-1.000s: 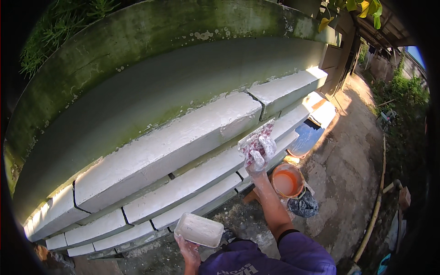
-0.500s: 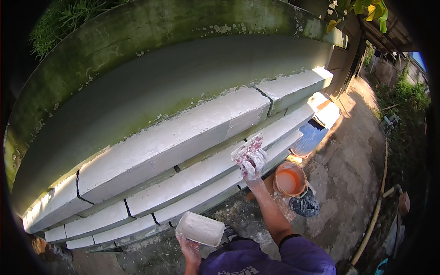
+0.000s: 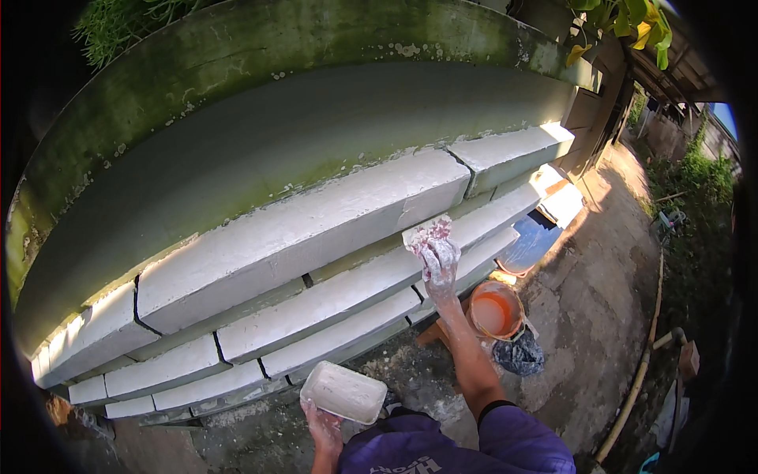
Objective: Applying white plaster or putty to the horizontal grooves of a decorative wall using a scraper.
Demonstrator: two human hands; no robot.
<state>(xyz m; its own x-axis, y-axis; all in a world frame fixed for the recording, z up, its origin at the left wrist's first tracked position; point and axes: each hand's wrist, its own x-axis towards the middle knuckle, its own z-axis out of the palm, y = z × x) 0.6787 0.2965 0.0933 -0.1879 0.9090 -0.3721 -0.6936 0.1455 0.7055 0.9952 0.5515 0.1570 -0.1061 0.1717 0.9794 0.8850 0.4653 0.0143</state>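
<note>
My left hand (image 3: 322,426) grips a shallow white rectangular tub (image 3: 344,393) by its near left side; pale residue coats its inside. My right hand (image 3: 439,267), caked in white paste, reaches forward with its fingers closed round a flat pale scraper (image 3: 413,236). Pinkish-white smears cover the scraper and fingertips. It is held over the stepped white ledges (image 3: 316,308), close to the front face of the top ledge (image 3: 308,229). Whether the scraper touches the surface I cannot tell.
An orange bucket (image 3: 496,310) holding pinkish liquid stands right of my forearm, with a black plastic bag (image 3: 519,353) beside it. Behind it is a blue container (image 3: 530,245). A mossy curved wall (image 3: 237,67) rises beyond the ledges. A long pole (image 3: 638,371) lies at right.
My right hand has moved slightly forward with the scraper, nearer the top ledge, and the scraper has turned a little. The left hand still holds the tub almost in place.
</note>
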